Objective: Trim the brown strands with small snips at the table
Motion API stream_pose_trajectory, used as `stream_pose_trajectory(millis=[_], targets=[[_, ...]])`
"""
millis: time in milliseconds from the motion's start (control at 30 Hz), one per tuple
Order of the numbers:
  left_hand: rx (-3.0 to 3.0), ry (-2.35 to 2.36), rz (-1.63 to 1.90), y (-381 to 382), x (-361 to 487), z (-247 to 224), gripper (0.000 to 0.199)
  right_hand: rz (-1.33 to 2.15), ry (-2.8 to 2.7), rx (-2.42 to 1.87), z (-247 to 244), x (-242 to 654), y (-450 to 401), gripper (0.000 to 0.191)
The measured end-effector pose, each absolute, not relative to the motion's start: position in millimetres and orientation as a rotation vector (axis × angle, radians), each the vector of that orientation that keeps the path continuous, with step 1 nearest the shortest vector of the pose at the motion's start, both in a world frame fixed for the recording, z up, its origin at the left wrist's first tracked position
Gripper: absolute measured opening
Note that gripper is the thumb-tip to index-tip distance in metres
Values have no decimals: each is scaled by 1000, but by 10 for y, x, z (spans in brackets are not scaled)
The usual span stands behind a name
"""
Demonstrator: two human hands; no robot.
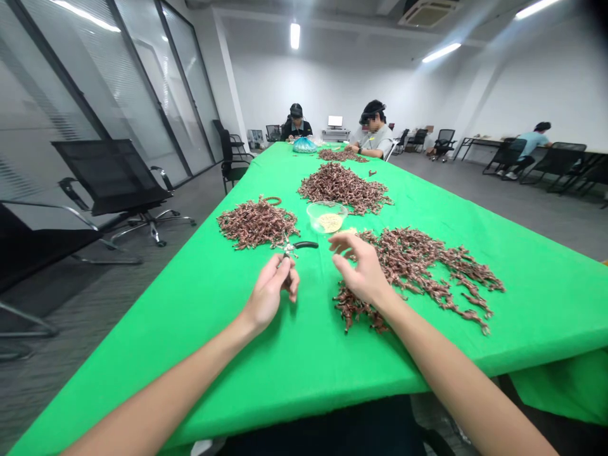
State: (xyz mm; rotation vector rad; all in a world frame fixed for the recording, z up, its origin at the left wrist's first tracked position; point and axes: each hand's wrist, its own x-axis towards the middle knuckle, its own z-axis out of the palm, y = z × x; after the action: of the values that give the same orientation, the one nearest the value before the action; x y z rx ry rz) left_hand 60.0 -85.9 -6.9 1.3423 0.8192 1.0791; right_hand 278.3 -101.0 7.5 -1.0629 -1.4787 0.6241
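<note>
Plainly black-handled, silvery-headed pliers (306,244) near rough, knobbly, reddish-brown pieces (256,224).

Both arms are bare as far as they show. The left forearm (190,373) and the right forearm (451,358) look slender and smooth, broadening evenly from narrow wrists (249,322). The left grip (270,292) is a bare hand with a rounded back; the right grip (363,269), also bare, has slim fingers (350,239), slightly blurred. Dark material (327,427) lies below, possibly clothing.
</note>
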Motion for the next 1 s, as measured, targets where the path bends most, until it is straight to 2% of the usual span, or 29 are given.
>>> stream_pose_trajectory(millis=[67,167,300,400,667,1000], targets=[[1365,778,1029,-899,618,-57,32,351,-1733,-1094,83,2686,-1082,40],[1354,722,1008,-943,646,-37,29,172,-1933,-1089,43,2551,-1154,69],[1353,728,1032,-943,659,-10,25,122,-2131,-1103,-45,2463,-1182,99],[1403,741,1045,-921,650,-5,24,135,-2140,-1121,-82,2447,-1178,108],[1360,802,1013,-932,651,-27,32,183,-2062,-1109,-110,2424,-1126,95],[1504,878,1199,-880,592,-9,21,142,-2002,-1081,-62,2495,-1115,63]])
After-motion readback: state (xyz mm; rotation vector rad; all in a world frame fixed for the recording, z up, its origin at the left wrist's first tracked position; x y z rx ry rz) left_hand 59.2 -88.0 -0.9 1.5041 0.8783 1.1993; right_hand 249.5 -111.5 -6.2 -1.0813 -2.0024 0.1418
